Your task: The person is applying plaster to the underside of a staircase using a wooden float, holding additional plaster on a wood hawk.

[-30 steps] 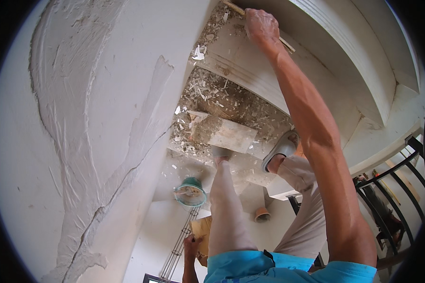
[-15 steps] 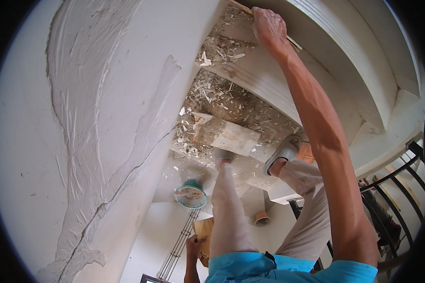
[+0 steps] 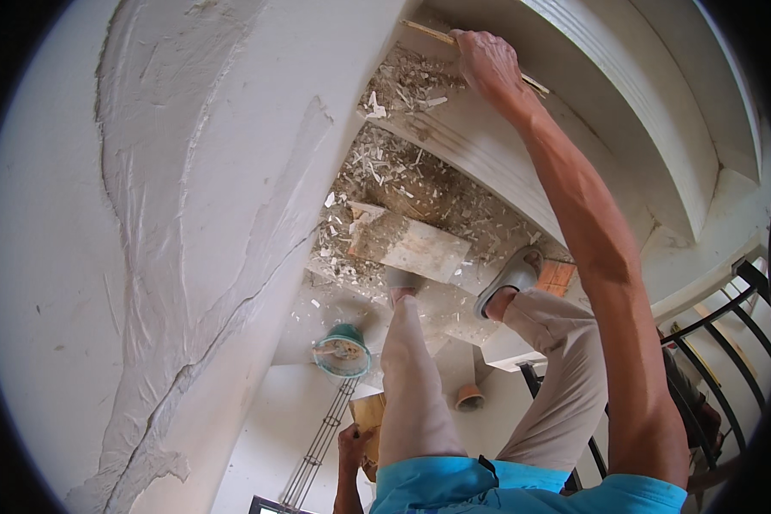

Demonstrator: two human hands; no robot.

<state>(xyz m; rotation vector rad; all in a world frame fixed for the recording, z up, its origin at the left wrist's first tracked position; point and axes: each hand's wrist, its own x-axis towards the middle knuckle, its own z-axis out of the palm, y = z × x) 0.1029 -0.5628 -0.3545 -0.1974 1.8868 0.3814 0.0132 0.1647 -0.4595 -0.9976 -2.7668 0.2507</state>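
Note:
My right arm reaches up to the far top of the view, where my right hand point(image 3: 488, 62) is closed around a thin, pale wooden strip point(image 3: 428, 32). The strip sticks out on both sides of the fist, over the rubble-strewn upper step. Low and left of my leg, my left hand point(image 3: 351, 447) grips the edge of a yellowish wooden board point(image 3: 368, 416); my leg hides part of that board. On the left stands a white wall point(image 3: 257, 120) with a broad patch of smeared grey plaster point(image 3: 158, 214) and a long crack.
Broken chips and dust cover the steps point(image 3: 420, 184), with a loose flat slab point(image 3: 424, 248) by my feet. A green bucket point(image 3: 343, 351) with residue stands lower left, near a terracotta pot point(image 3: 469, 397). Black railing point(image 3: 720, 317) curves along the right, below white stair edges point(image 3: 625, 86).
My right hand and the strip have shifted slightly down, and more of the strip's left end shows. The left hand stays on the board. The view has moved a little.

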